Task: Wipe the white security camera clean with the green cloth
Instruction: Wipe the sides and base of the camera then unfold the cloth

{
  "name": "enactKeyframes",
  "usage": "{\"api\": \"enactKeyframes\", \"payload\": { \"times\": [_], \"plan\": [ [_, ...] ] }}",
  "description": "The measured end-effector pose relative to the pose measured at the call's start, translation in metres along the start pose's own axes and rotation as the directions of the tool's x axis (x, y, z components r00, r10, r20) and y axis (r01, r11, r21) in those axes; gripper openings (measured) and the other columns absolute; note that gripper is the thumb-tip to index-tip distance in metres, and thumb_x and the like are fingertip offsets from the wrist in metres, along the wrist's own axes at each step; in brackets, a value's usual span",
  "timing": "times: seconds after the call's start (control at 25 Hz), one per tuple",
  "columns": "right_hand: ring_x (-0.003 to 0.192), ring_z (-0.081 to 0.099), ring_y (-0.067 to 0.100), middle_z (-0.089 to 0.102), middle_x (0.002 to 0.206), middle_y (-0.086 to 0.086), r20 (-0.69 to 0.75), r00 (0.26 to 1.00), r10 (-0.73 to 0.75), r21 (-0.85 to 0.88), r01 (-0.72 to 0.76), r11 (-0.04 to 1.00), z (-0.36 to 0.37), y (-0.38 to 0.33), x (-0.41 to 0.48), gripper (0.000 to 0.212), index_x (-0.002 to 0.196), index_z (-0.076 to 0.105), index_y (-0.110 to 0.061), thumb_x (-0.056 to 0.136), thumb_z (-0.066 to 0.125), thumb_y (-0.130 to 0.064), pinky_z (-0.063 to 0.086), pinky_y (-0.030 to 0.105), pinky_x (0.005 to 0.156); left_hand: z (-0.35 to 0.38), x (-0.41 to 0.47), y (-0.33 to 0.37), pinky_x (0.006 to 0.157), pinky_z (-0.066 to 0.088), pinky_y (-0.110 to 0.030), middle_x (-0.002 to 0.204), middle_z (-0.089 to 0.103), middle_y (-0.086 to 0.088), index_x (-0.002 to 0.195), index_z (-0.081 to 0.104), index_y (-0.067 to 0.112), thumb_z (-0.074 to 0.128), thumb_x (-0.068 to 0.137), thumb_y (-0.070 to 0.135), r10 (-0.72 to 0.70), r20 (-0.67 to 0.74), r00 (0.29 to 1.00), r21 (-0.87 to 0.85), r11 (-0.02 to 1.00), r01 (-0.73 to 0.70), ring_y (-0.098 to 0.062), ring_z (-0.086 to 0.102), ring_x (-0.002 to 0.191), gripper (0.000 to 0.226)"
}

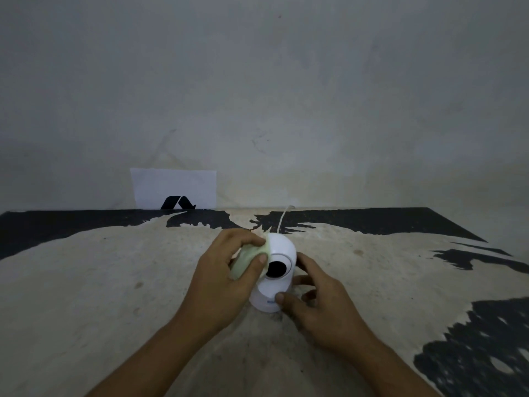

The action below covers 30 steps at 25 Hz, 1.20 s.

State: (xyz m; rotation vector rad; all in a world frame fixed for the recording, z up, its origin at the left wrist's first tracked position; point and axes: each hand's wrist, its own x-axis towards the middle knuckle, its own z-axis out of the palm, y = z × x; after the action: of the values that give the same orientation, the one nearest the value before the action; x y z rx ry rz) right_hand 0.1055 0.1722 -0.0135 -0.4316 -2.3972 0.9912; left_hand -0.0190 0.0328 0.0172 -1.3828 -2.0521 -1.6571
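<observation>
The white security camera (282, 250) stands upright at the table's middle, its round black lens (275, 269) facing me. My left hand (221, 277) holds the pale green cloth (246, 260) bunched between thumb and fingers and presses it against the left side of the camera's domed head. My right hand (312, 296) grips the camera's cylindrical base from the right, thumb on its front. A thin white cable (283, 217) runs from behind the camera toward the wall.
The table (114, 282) has a worn beige top with black patches at the back and right edges. A white paper (174, 189) with a black logo leans against the grey wall at the back left.
</observation>
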Motion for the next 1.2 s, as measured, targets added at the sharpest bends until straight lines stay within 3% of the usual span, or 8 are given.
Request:
{"api": "enactKeyframes", "payload": {
  "times": [0.16, 0.36, 0.56, 0.76, 0.96, 1.2],
  "plan": [
    [0.099, 0.051, -0.017, 0.051, 0.111, -0.037, -0.003, 1.0, 0.005, 0.019, -0.005, 1.0, -0.001, 0.0, 0.0, 0.065, 0.131, 0.035, -0.049, 0.079, 0.072, -0.038, 0.046, 0.009, 0.07, -0.003, -0.009, -0.004, 0.076, 0.055, -0.03, 0.103, 0.059, 0.01, 0.096, 0.057, 0.03, 0.066, 0.077, 0.034, -0.086, 0.02, 0.996, -0.092, 0.992, 0.087, -0.006, 0.057, 0.102, 0.021],
    [0.1, 0.053, -0.014, 0.055, 0.113, -0.033, -0.02, 1.0, 0.0, 0.025, 0.0, 1.0, 0.0, 0.002, -0.001, 0.064, 0.128, 0.036, -0.05, 0.078, 0.073, -0.038, 0.047, 0.01, 0.069, -0.006, -0.022, -0.012, 0.07, 0.052, -0.024, 0.091, 0.065, 0.006, 0.082, 0.059, 0.027, 0.073, 0.075, 0.021, -0.197, 0.098, 0.976, -0.076, 0.976, 0.204, -0.004, 0.059, 0.095, 0.016],
    [0.1, 0.053, -0.014, 0.056, 0.113, -0.033, -0.014, 1.0, 0.012, 0.044, -0.011, 0.999, 0.0, 0.002, -0.001, 0.064, 0.132, 0.038, -0.046, 0.078, 0.073, -0.037, 0.048, 0.013, 0.071, -0.009, -0.008, -0.005, 0.071, 0.057, -0.023, 0.095, 0.064, 0.006, 0.086, 0.061, 0.025, 0.072, 0.076, 0.016, -0.131, 0.029, 0.991, -0.148, 0.98, 0.134, -0.005, 0.06, 0.097, 0.017],
    [0.1, 0.054, -0.012, 0.058, 0.114, -0.031, -0.032, 0.999, 0.007, 0.03, -0.006, 1.0, 0.001, 0.003, -0.002, 0.064, 0.129, 0.038, -0.048, 0.077, 0.074, -0.038, 0.051, 0.017, 0.072, -0.003, -0.025, -0.014, 0.068, 0.051, -0.02, 0.09, 0.061, 0.009, 0.077, 0.057, 0.027, 0.073, 0.075, 0.022, -0.209, 0.132, 0.969, -0.038, 0.976, 0.216, -0.004, 0.057, 0.092, 0.017],
    [0.101, 0.056, -0.008, 0.06, 0.118, -0.021, -0.038, 0.999, 0.018, 0.02, -0.018, 1.0, 0.001, 0.004, -0.001, 0.067, 0.136, 0.039, -0.04, 0.078, 0.074, -0.038, 0.051, 0.019, 0.073, -0.005, -0.011, -0.011, 0.07, 0.053, -0.018, 0.092, 0.06, 0.008, 0.078, 0.057, 0.026, 0.072, 0.075, 0.019, -0.142, 0.055, 0.988, -0.085, 0.986, 0.147, -0.006, 0.058, 0.093, 0.017],
    [0.101, 0.055, -0.01, 0.059, 0.12, -0.023, -0.037, 0.999, 0.01, 0.008, -0.01, 1.0, 0.002, 0.005, 0.0, 0.068, 0.135, 0.038, -0.041, 0.077, 0.073, -0.04, 0.049, 0.016, 0.072, -0.002, -0.023, -0.019, 0.071, 0.053, -0.022, 0.089, 0.059, 0.008, 0.077, 0.056, 0.029, 0.073, 0.075, 0.027, -0.199, 0.14, 0.97, 0.005, 0.98, 0.2, -0.006, 0.056, 0.089, 0.017]
  ]
}}
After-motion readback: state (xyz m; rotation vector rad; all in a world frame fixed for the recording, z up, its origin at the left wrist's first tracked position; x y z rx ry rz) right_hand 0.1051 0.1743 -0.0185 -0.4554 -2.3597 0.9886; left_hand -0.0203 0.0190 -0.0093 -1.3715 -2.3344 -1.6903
